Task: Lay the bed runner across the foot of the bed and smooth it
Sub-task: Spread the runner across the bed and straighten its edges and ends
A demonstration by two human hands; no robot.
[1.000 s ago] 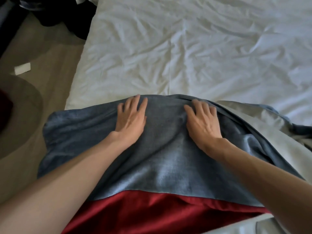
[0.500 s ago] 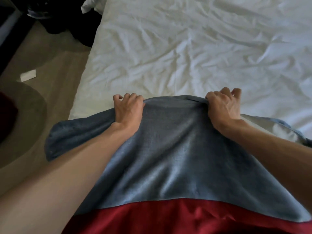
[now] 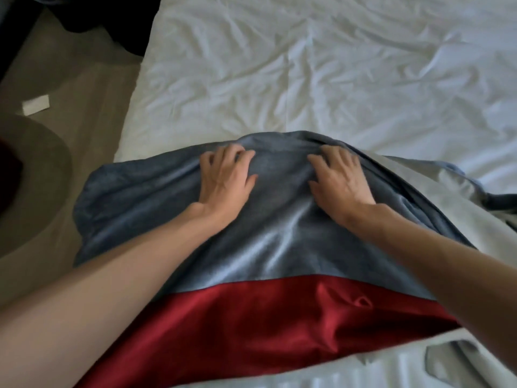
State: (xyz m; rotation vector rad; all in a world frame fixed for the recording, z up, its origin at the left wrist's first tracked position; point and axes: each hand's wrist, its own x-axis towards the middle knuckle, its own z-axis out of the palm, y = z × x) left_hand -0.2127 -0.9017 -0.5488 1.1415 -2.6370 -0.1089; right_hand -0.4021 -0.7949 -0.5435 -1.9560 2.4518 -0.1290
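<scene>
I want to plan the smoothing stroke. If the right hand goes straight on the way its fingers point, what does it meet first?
The right hand points up the bed. It would first cross the bunched far edge of the blue runner, just past its fingertips, then the wrinkled white sheet. Nothing else seems to lie there.

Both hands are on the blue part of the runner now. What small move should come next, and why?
Probably slide the left hand and right hand apart, outward along the bed runner. Both press near its bunched far edge, and creases spread around them.

Beige carpet floor (image 3: 84, 113) left of the bed holds a white paper scrap (image 3: 35, 104) beside a dark rounded patch (image 3: 33, 186).
</scene>
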